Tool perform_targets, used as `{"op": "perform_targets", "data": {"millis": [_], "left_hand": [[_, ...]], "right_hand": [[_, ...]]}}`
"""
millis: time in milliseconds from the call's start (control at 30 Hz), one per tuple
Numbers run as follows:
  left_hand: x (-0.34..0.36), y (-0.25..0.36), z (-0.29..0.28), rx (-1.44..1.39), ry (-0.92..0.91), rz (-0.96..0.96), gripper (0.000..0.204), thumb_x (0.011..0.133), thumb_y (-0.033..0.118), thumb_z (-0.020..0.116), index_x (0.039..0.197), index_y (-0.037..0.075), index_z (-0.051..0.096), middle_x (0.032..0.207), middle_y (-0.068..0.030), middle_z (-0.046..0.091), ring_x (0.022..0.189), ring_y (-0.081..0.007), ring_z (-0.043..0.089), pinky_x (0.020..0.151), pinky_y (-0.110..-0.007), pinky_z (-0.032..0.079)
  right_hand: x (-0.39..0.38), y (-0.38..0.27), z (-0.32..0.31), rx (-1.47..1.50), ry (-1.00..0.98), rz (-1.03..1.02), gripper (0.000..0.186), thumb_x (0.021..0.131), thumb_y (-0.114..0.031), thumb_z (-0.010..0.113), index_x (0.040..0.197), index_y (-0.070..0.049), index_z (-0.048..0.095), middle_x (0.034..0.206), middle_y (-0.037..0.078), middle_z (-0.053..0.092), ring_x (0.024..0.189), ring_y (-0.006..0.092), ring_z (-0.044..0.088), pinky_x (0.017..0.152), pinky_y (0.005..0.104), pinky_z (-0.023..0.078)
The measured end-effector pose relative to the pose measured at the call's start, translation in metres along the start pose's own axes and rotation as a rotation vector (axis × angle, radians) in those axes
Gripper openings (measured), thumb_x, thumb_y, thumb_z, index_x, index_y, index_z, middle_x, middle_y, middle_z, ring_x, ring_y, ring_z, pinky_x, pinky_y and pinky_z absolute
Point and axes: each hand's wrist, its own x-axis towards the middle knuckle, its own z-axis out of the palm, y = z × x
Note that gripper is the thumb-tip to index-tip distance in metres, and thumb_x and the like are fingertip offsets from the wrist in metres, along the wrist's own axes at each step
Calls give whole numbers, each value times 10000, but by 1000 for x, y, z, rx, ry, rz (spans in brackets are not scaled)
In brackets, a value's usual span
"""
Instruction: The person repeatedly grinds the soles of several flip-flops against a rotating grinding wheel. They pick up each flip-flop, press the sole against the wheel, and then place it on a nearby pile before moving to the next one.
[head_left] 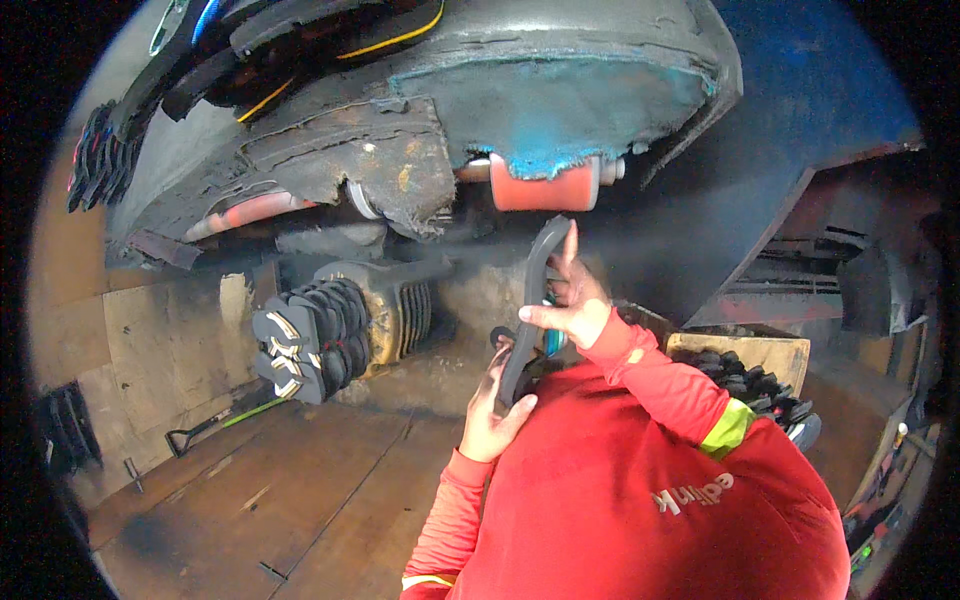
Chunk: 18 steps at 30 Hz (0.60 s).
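I hold a dark grey foam sandal sole on edge with both hands, with something blue partly showing behind it. My right hand grips its upper half, thumb across the near edge and fingers behind. My left hand is closed round its lower end, thumb on the side. The sole's top end is just below an orange-red roller under a dust-caked grey and teal machine housing; whether they touch I cannot tell.
Several dark sandals hang on a rack at left, above a wooden floor where a green-shafted tool lies near the wall. A box of dark pieces stands at right, below a blue panel. More soles hang upper left.
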Motion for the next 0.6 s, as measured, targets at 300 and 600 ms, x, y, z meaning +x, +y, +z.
{"op": "perform_targets", "data": {"millis": [300, 600], "left_hand": [[157, 72, -2, -496, -182, -88, 647, 906, 57, 692, 1496, -7, 435, 1401, -110, 543, 1316, -221, 503, 1118, -374, 401], [187, 73, 24, -503, 32, -213, 473, 829, -21, 633, 1300, 0, 608, 1158, -66, 658, 1038, -183, 647, 893, -323, 535]], "right_hand": [[19, -7, -17, -51, -207, -58, 1269, 751, -22, 874, 1635, -102, -33, 1549, 130, 429, 1406, 216, 434, 1157, 347, 401], [37, -10, -49, 422, -81, 476, 628, 1015, -445, 593, 1481, -62, 415, 1437, 261, 480, 1284, 474, 529, 1044, 632, 488]]}}
